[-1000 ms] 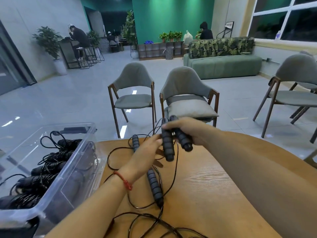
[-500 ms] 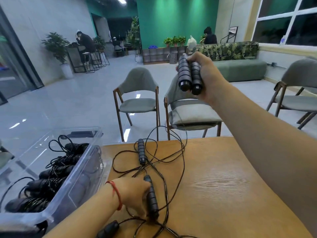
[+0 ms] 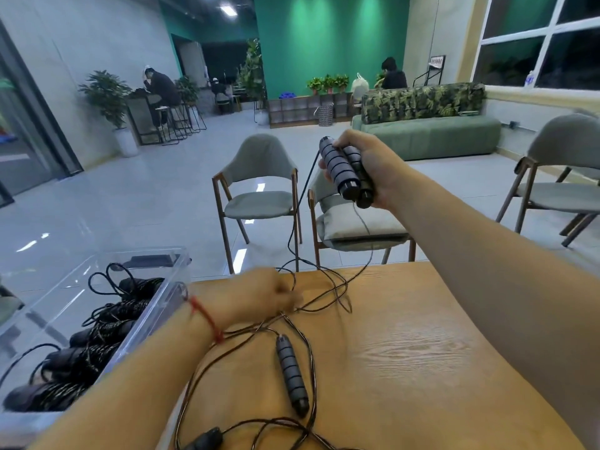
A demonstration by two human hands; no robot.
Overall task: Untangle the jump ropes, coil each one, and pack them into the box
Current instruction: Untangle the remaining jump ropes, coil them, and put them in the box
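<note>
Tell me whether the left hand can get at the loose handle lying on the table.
Likely yes. The left hand is low over the table just beyond the handle, with only loose cord between them. Blur hides whether it holds cord. The right hand grips two other handles.

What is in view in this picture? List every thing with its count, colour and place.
Table: one, light wood, nearest.
Box: one, clear, left of the table.
Coiled ropes: several, black, inside the box.
Loose handles: two, black, on the table.
Cords: tangled, black, across the table.
Held handles: two, black, raised above the table.
Chairs: at least three, grey, beyond the table.
Sofa: one, green, far right.
Right hand: grips both held handles.
Left hand: on the cords, blurred.
</note>
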